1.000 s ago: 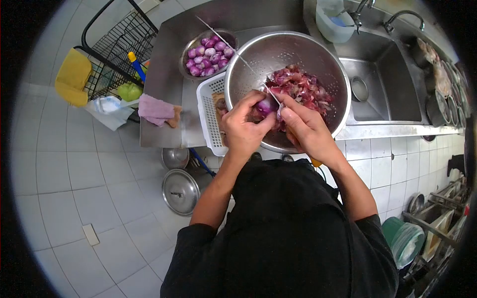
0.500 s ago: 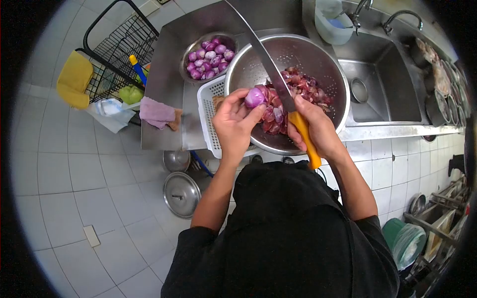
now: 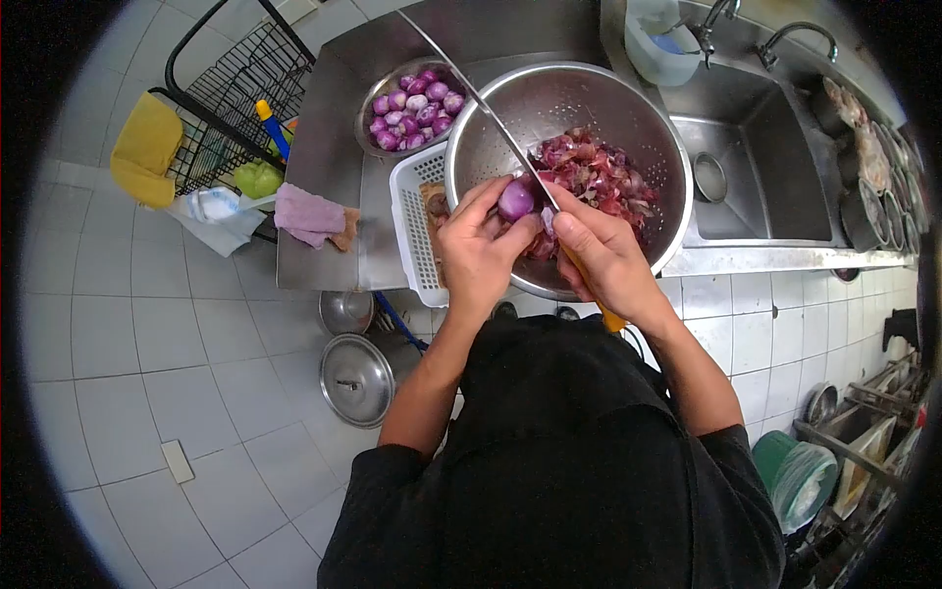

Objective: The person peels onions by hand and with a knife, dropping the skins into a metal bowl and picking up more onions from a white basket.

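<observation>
Between the fingers of my left hand is a purple red onion, held over the near side of a perforated steel colander. My right hand is wrapped around the orange handle of a long knife. Its blade slants up and to the left, with the part near the handle against the onion's right side. A pale bit of peel shows by my right thumb. Loose reddish onion skins lie in the colander below. To the upper left, a steel bowl holds several purple onions.
A white plastic basket sits left of the colander, partly under it. On the right are a steel sink and faucets. A pink cloth hangs on the counter's left edge beside a wire rack. A lidded pot stands on the floor.
The knife has turned so its tip points further left, and its blade has come against the onion. My hands have drawn closer together, and the onion has shifted slightly right.
</observation>
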`<state>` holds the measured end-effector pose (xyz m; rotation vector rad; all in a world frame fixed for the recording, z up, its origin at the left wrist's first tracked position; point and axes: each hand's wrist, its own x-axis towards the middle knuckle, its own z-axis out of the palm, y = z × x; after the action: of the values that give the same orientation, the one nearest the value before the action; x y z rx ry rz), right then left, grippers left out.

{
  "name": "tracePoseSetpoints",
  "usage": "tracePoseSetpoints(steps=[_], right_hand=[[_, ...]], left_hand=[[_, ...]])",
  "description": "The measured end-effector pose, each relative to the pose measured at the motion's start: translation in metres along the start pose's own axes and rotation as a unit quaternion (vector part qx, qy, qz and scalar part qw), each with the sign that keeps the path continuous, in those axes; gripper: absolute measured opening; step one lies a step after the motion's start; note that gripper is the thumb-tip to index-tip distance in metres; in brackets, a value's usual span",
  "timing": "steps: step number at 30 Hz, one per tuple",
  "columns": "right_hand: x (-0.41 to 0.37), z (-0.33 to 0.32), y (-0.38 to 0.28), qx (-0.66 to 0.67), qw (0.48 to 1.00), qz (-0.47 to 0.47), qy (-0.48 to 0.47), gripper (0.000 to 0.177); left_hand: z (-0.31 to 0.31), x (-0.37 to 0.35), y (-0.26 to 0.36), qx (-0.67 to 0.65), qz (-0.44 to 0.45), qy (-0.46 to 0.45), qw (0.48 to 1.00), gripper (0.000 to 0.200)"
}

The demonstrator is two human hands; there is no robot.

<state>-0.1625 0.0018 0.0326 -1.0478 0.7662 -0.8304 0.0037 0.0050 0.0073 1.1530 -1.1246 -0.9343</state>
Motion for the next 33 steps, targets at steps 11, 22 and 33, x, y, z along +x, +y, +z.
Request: tracePoseSetpoints(steps=[11, 22, 33], right_hand=[[0.013, -0.029, 0.011, -0.071, 0.994, 0.022, 0.086, 0.055], [0.004, -0.012, 0.003, -0.181, 0.982, -0.03, 0.048, 0.063], [0.001, 0.004, 0.008, -0.3, 0.943, -0.127, 0.062, 0.067]], left_hand=[[-0.029, 0.0, -0.005, -0.332, -0.103, -0.034, 0.937, 0.041], [-0.01, 0.004, -0.004, -0.22, -0.077, 0.037, 0.972, 0.041], [0.001, -0.001, -0.005, -0.276, -0.079, 0.032, 0.957, 0.031]])
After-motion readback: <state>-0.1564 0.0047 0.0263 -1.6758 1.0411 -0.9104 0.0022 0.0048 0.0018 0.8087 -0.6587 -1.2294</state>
